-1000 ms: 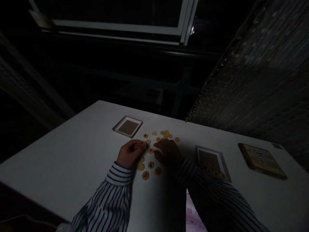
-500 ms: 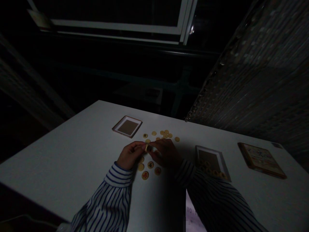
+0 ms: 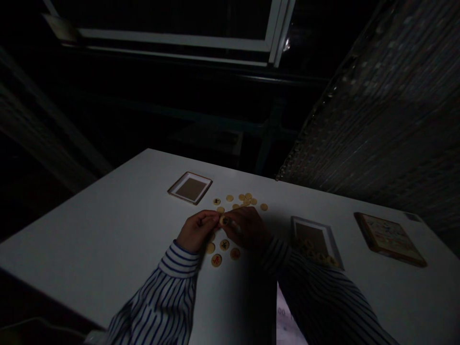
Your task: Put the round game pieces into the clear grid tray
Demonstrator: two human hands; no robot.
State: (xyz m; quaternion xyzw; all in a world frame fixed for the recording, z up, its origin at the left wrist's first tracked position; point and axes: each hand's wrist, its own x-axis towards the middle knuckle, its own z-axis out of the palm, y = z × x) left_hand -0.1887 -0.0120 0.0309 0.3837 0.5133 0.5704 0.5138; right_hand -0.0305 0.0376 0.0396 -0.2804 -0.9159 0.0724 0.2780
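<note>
Left hand (image 3: 196, 231) and right hand (image 3: 248, 228) meet fingertip to fingertip, both pinching one round disc (image 3: 224, 220) just above white table (image 3: 108, 239), centre. Disc looks light, rigid, smooth, likely slippery; best pinched across rim. Loose discs (image 3: 246, 199) scattered just beyond.

Bare left grip (image 3: 196, 232) and right grip (image 3: 249, 230), long white shirt sleeves (image 3: 161, 297) with thin dark-blue stripes (banded cuffs (image 3: 179, 258)).

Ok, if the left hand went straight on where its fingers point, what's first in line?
The round game piece pinched between the left hand and the right hand, which lies just behind it. Dim, so depth is unsure.
</note>
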